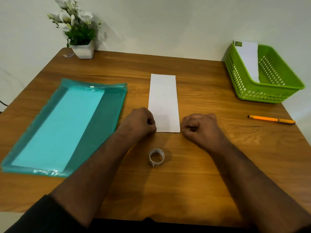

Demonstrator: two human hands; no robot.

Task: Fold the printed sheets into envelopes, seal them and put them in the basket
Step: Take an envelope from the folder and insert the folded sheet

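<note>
A white sheet [163,101], folded into a long narrow strip, lies in the middle of the wooden table [202,165], pointing away from me. My left hand [139,121] is curled at its near left corner and pinches the edge. At the near right corner my right hand [198,126] is curled too, fingertips at the paper's edge. A small roll of clear tape [156,156] stands just in front of the sheet, between my forearms. The green basket [269,93] at the far right holds one folded white envelope [249,59], leaning on its back wall.
A teal plastic folder [107,105] with a lighter sheet inside lies on the left. An orange pen [271,119] lies on the right, below the basket. A white pot of artificial flowers [82,49] stands at the back left near the wall.
</note>
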